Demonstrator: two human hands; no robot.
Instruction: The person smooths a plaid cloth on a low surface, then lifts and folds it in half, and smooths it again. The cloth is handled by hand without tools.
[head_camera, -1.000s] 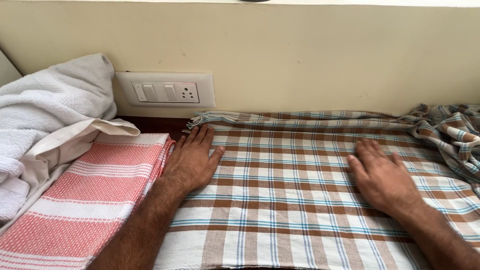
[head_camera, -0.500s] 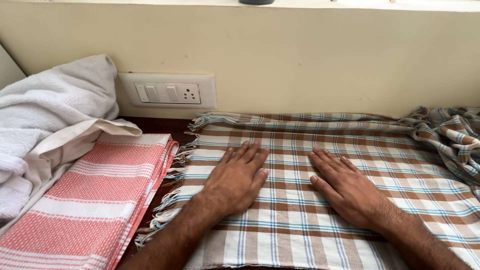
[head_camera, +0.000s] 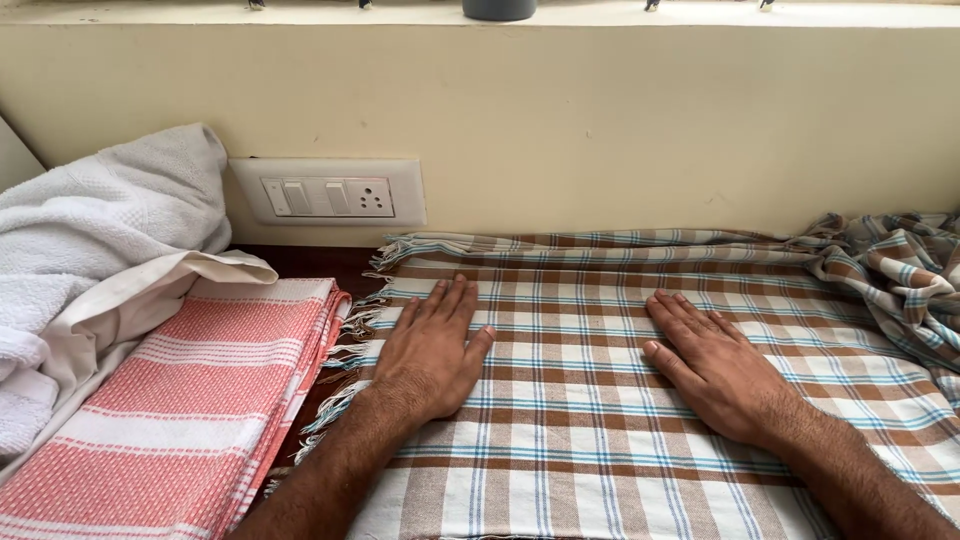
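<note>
A brown, blue and white checked cloth (head_camera: 580, 300) lies folded flat on the surface, its fringed edge toward the left. My left hand (head_camera: 432, 350) rests palm down on its left part, fingers apart and pointing at the wall. My right hand (head_camera: 712, 365) lies flat on the cloth's right part, fingers spread. Neither hand holds anything. The cloth's far right end (head_camera: 900, 270) is bunched up and wrinkled.
A folded red-and-white striped towel (head_camera: 190, 400) lies to the left of the cloth. Behind it sits a heap of white towels (head_camera: 90, 250). A wall switch plate with a socket (head_camera: 328, 195) is on the cream wall just beyond the cloth.
Both hands were far apart, came together at the cloth's middle, and have now slid apart again, the left toward the fringe and the right toward the bunched end.
</note>
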